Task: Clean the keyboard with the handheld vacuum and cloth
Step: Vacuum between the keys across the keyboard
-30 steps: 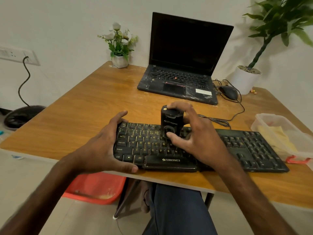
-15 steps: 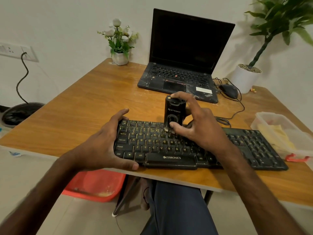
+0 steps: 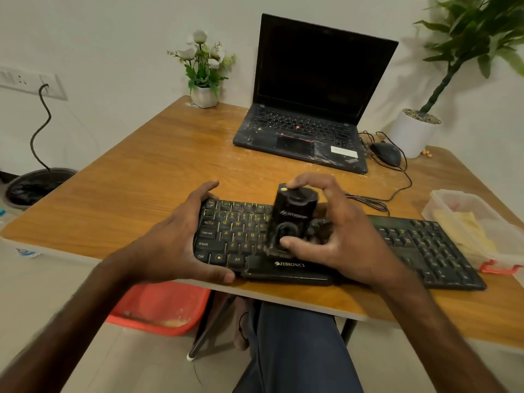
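I am bringing the vacuum [image 3: 292, 219] back toward me: half a second ago my right hand [image 3: 340, 236] had it up at the top key rows, and now it is standing upright over the lower rows, its base blurring just above the space bar. The right hand is wrapping it, forefinger on the cap and thumb low on the front. My left hand [image 3: 181, 239] is clamping the left end of the keyboard [image 3: 235, 231], thumb on the near edge and fingers over the far one, just as a second ago, so the board is not sliding. I am reading this as a stroke working down the rows, with the keys under and beyond my right hand not yet covered. The yellow stuff I am taking for the cloth [image 3: 465, 231] is lying untouched in a clear box [image 3: 453, 199] to the right of my right hand. The wooden table [image 3: 141, 180] is looking dusty ahead of my hands, where a laptop [image 3: 312, 80] and mouse [image 3: 387, 153] are sitting. A red bin [image 3: 161, 307] is showing below my left hand.
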Demonstrator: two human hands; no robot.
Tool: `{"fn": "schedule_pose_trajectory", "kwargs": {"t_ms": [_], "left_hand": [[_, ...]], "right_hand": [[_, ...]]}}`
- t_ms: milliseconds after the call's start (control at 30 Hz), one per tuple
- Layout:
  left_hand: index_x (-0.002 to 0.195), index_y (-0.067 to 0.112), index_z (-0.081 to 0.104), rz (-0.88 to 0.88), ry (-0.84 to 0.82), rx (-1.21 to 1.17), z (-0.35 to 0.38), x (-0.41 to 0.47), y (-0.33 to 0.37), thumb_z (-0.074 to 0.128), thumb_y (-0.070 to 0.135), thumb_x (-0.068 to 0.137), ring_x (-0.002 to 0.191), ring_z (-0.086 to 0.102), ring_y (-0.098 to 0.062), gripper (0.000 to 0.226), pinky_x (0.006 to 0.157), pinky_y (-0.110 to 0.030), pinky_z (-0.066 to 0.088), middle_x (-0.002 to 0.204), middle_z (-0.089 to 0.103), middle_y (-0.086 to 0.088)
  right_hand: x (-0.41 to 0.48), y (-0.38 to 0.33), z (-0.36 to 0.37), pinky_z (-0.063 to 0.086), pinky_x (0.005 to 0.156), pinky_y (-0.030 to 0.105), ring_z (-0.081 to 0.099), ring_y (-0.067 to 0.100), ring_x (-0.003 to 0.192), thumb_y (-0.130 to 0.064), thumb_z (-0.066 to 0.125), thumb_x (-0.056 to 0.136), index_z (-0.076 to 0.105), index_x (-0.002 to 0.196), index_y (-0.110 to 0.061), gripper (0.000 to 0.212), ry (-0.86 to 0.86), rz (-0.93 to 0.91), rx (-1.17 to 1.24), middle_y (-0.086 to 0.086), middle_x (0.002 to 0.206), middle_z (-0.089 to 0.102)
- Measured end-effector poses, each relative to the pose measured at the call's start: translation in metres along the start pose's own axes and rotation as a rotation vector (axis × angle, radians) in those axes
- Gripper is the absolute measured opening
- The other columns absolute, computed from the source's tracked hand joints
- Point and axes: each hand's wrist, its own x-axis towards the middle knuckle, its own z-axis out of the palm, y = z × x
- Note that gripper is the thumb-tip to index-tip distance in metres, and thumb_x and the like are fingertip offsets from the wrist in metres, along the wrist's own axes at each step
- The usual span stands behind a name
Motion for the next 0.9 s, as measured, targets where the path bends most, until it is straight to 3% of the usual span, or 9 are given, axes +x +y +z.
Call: {"fn": "schedule_pose_trajectory", "kwargs": {"t_ms": [100, 233, 400, 467, 533, 600, 700, 800, 900], "left_hand": [[0.149, 0.057, -0.008, -0.002, -0.004, -0.003, 0.000, 0.001, 0.002, 0.086, 0.078, 0.037, 0.133, 0.039, 0.001, 0.147, 0.110, -0.026, 0.036, 0.148, 0.027, 0.025], [0.149, 0.058, -0.008, -0.008, -0.004, -0.002, 0.000, -0.001, 0.002, 0.086, 0.078, 0.038, 0.135, 0.039, -0.001, 0.147, 0.114, -0.032, 0.036, 0.150, 0.027, 0.023], [0.149, 0.058, -0.007, -0.003, 0.003, -0.003, 0.001, 0.000, 0.001, 0.087, 0.078, 0.037, 0.133, 0.040, 0.001, 0.147, 0.113, -0.032, 0.037, 0.147, 0.028, 0.028], [0.149, 0.058, -0.007, 0.000, 0.001, -0.002, 0.001, 0.000, 0.001, 0.087, 0.078, 0.037, 0.133, 0.040, 0.000, 0.147, 0.113, -0.031, 0.037, 0.147, 0.028, 0.028], [0.149, 0.057, -0.007, 0.006, 0.001, -0.003, 0.001, 0.000, 0.000, 0.087, 0.078, 0.037, 0.133, 0.040, 0.002, 0.147, 0.112, -0.030, 0.037, 0.146, 0.028, 0.031], [0.149, 0.057, -0.007, 0.009, 0.000, -0.005, 0.001, 0.000, -0.001, 0.087, 0.077, 0.038, 0.131, 0.040, 0.005, 0.147, 0.110, -0.027, 0.037, 0.144, 0.026, 0.034], [0.150, 0.056, -0.006, 0.014, 0.005, -0.007, 0.001, 0.000, -0.001, 0.088, 0.076, 0.038, 0.129, 0.039, 0.012, 0.147, 0.106, -0.020, 0.036, 0.143, 0.026, 0.037], [0.150, 0.057, -0.005, 0.014, 0.005, -0.013, 0.001, 0.000, -0.002, 0.088, 0.076, 0.038, 0.128, 0.037, 0.016, 0.147, 0.102, -0.014, 0.035, 0.143, 0.026, 0.037], [0.150, 0.057, -0.006, 0.009, 0.006, -0.012, 0.000, 0.000, -0.001, 0.088, 0.076, 0.038, 0.130, 0.039, 0.011, 0.147, 0.105, -0.018, 0.035, 0.145, 0.028, 0.033]], "right_hand": [[0.015, 0.007, 0.004, 0.060, 0.060, 0.024, 0.070, 0.009, 0.081, -0.023, 0.079, 0.082, 0.032, 0.135, -0.041, 0.072, 0.022, -0.036, -0.142, -0.007, 0.115, 0.063], [0.036, 0.020, -0.001, 0.056, 0.054, 0.016, 0.055, -0.008, 0.062, -0.024, 0.077, 0.084, 0.027, 0.138, -0.037, 0.075, 0.079, -0.047, -0.364, 0.008, 0.118, 0.066], [0.028, 0.015, 0.000, 0.058, 0.062, 0.017, 0.068, 0.008, 0.085, -0.023, 0.078, 0.084, 0.034, 0.138, -0.034, 0.070, -0.032, -0.112, -0.221, -0.008, 0.116, 0.061], [0.031, 0.017, -0.004, 0.055, 0.057, 0.014, 0.066, 0.002, 0.074, -0.025, 0.077, 0.084, 0.030, 0.137, -0.038, 0.072, -0.009, -0.110, -0.289, -0.008, 0.113, 0.062], [0.037, 0.021, -0.006, 0.057, 0.055, 0.020, 0.065, 0.004, 0.067, -0.026, 0.076, 0.085, 0.026, 0.138, -0.040, 0.074, 0.024, -0.087, -0.363, 0.002, 0.116, 0.066], [0.038, 0.021, -0.004, 0.059, 0.055, 0.025, 0.068, 0.009, 0.071, -0.024, 0.077, 0.084, 0.029, 0.138, -0.039, 0.074, 0.015, -0.065, -0.279, 0.003, 0.117, 0.066], [0.037, 0.016, -0.001, 0.059, 0.061, 0.022, 0.069, 0.008, 0.084, -0.025, 0.078, 0.083, 0.032, 0.136, -0.040, 0.072, -0.058, -0.096, -0.198, -0.001, 0.118, 0.065], [0.045, 0.017, -0.001, 0.060, 0.059, 0.028, 0.067, 0.007, 0.073, -0.031, 0.073, 0.085, 0.026, 0.138, -0.043, 0.072, -0.068, -0.105, -0.331, 0.002, 0.115, 0.067], [0.050, 0.017, 0.001, 0.060, 0.061, 0.030, 0.065, 0.006, 0.070, -0.031, 0.072, 0.087, 0.025, 0.140, -0.043, 0.072, -0.088, -0.097, -0.380, 0.003, 0.116, 0.066]]}}
